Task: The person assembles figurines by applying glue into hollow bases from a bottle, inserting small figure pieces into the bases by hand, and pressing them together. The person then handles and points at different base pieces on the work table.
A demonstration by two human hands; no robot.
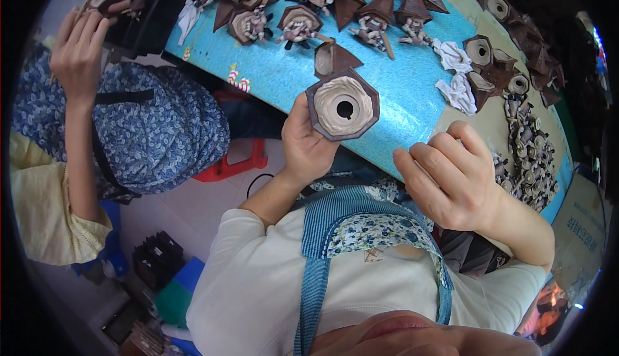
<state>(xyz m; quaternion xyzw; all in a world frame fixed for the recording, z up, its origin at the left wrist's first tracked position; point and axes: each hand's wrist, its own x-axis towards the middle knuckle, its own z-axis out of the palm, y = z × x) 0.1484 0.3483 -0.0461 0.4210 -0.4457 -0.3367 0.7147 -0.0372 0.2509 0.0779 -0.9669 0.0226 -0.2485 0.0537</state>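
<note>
Left hand pinches a brown octagonal hat piece by its lower-left edge, fingers wrapped behind, thumb on the rim. The underside faces the camera: cream lining with a dark round hole in the middle. The piece is held up just over the near edge of the blue table.

Right hand is to the right of and below the hat piece, well apart from it, fingers curled in loosely. Can't tell if anything small is inside the curl; nothing shows.

My read on doing this well: keep the grip at the rim so the hole and lining stay unobstructed, hold the face square to the eye, and bring the right hand in from the open side rather than across the thumb.

Beyond the hat piece, a row of finished witch figurines with pointed brown hats lies along the far side of the table. To its right: white rags, more loose octagonal hat pieces, then a heap of small bodies.

A co-worker's hand, far left of the hat piece, holds another brown part.

Packages and signs: a blue-and-white printed card sits at the table's right end, below the heap; a small red-and-white striped sticker on the table, left of the hat piece.
</note>
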